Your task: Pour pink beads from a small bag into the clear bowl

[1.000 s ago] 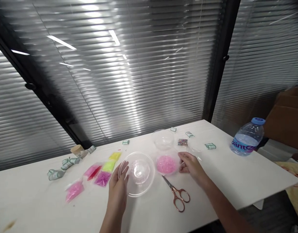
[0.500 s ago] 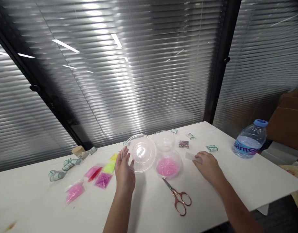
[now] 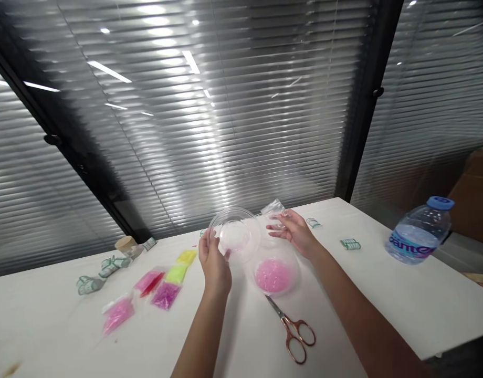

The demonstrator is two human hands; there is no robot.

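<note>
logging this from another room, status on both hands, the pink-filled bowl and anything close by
Left hand gripping clear round dish. Right hand holding clear bag. Pink-filled bowl unheld; scissors lying at its near side.

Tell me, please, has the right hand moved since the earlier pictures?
Yes: judged against the scissors, the right hand has moved leftward and farther away.

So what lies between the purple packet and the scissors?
In the head view, the left forearm crosses over the white table between the purple packet and the scissors.
</note>
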